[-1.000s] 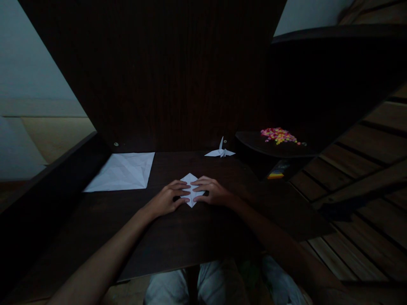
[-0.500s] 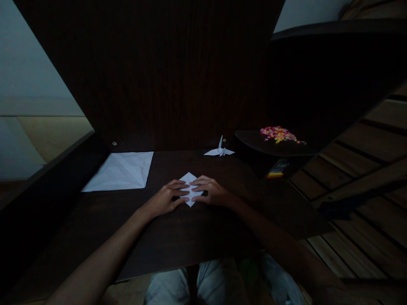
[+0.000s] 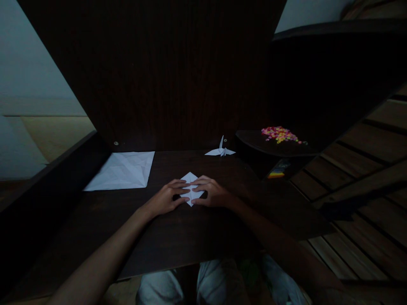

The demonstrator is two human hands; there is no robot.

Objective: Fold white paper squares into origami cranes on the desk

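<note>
The left hand (image 3: 165, 197), fingers spread and unclenched, touches the left half of a small, white, diamond-shaped folded paper (image 3: 192, 195); the right hand (image 3: 212, 192), likewise spread, touches its right half. The folded paper lies on a dark brown wooden table (image 3: 178, 241). Beyond it, slightly right, sits a white paper crane (image 3: 221, 151); a creased white paper sheet (image 3: 122, 170) lies far left, and small multicoloured pieces (image 3: 280, 134) far right.

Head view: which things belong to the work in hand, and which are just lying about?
In use:
folded white paper
left hand and right hand, fingers on it

Apparently lying about, untouched:
winged paper figure, beyond the right hand
larger creased white sheet, at left
small colourful pieces, on the shelf
</note>
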